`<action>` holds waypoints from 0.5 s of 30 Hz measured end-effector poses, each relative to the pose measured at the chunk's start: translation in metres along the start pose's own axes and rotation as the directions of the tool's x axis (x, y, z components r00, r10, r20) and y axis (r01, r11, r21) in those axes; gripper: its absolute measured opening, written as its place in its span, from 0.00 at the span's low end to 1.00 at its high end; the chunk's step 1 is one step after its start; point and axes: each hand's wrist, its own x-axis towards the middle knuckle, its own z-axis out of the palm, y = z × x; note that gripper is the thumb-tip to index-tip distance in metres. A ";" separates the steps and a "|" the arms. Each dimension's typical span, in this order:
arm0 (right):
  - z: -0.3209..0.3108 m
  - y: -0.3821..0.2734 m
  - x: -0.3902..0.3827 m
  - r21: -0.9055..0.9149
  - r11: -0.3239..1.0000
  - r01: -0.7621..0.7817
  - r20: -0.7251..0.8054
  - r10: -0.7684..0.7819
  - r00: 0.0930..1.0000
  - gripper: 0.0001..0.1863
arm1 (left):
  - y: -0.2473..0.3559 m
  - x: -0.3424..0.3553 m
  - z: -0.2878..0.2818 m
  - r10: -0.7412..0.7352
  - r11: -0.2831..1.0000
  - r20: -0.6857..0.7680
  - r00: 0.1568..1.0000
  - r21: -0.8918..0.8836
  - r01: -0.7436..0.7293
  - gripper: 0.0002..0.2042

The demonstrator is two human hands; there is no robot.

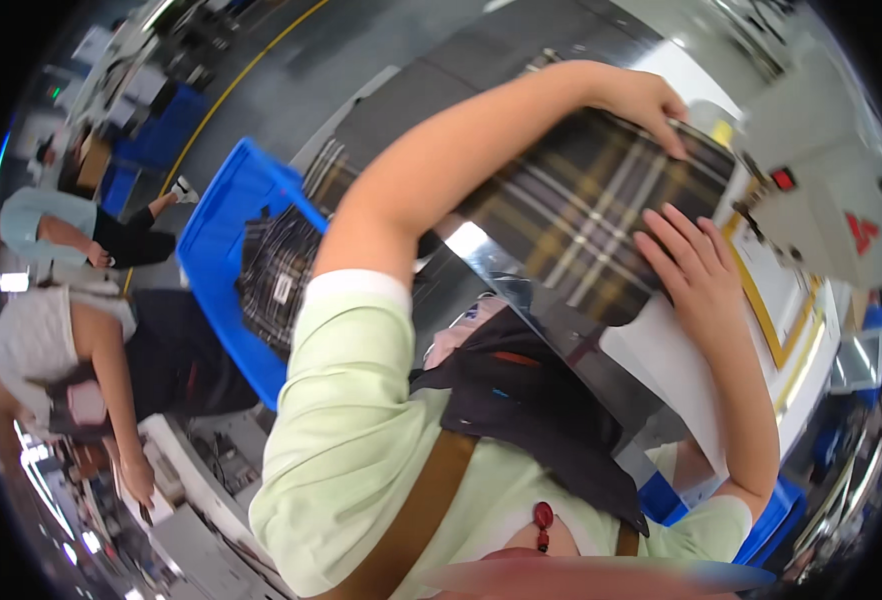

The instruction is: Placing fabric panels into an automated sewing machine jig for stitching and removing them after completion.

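A dark plaid cloth piece (586, 205) with tan and white stripes lies across the work surface before me. My left arm reaches over it, and my left hand (651, 108) has its fingers curled at the cloth's far edge, gripping it. Flat on the near right part of the cloth rests my right hand (696, 262), open with its fingers spread. Just right of the cloth is a yellow-edged frame (769, 330) holding a white sheet, beside the pale machine head (841, 190).
A blue bin (223, 290) with folded plaid garments (276, 280) stands on my left. Two other people (71, 370) are farther left, one at a machine. Another blue bin (776, 520) sits low on the right. A metal table edge (561, 345) runs before my body.
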 end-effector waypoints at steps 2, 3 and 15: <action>0.014 0.005 0.005 0.116 0.993 0.017 -0.040 -0.013 0.999 0.22 | -0.019 -0.003 0.010 0.033 0.992 -0.164 0.986 -0.115 -0.052 0.21; 0.019 0.007 0.004 0.192 0.981 -0.011 -0.053 0.022 0.998 0.21 | -0.027 0.001 0.015 0.085 0.994 -0.191 0.978 -0.047 -0.096 0.22; 0.025 0.008 0.004 0.386 0.904 -0.182 0.081 0.163 0.983 0.29 | -0.050 0.025 0.054 0.078 0.994 -0.319 0.944 0.094 -0.051 0.19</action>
